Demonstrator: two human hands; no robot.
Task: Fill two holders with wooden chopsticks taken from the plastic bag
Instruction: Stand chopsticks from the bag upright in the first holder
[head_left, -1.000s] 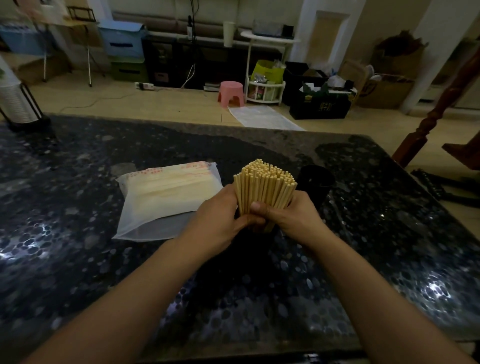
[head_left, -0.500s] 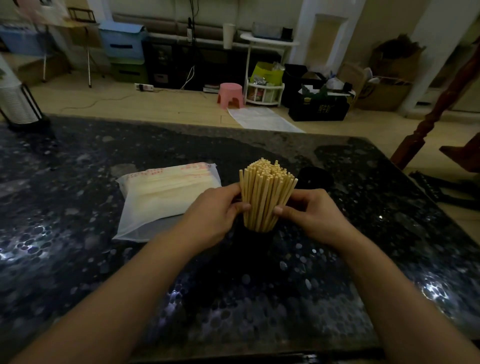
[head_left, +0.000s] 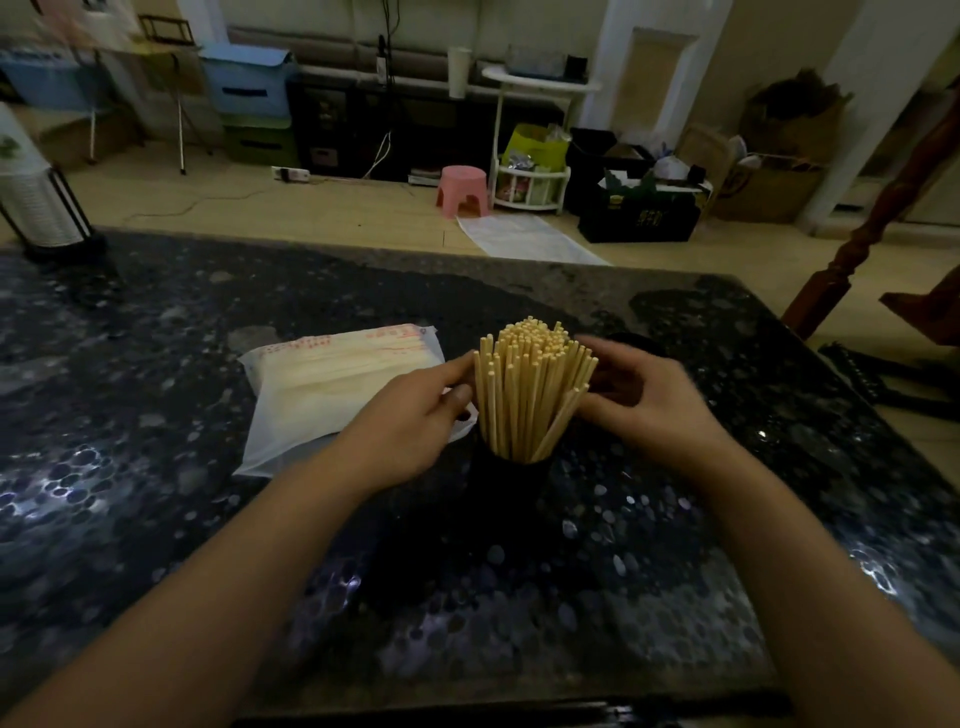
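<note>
My left hand (head_left: 415, 415) and right hand (head_left: 644, 400) hover loosely spread, gripping nothing, on either side of the chopsticks (head_left: 530, 384) standing fanned in the dark holder (head_left: 511, 473) on the surface (head_left: 519, 597), to tidy strays, the plastic bag (head_left: 332, 384) just left for refills.

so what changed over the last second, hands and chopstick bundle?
Both hands let go of the chopsticks: the left hand and right hand drew apart to the bundle's sides, fingers relaxed. The bundle, gripped tight before, now stands in the dark holder and fans outward. The plastic bag and the second holder behind stayed put.
</note>
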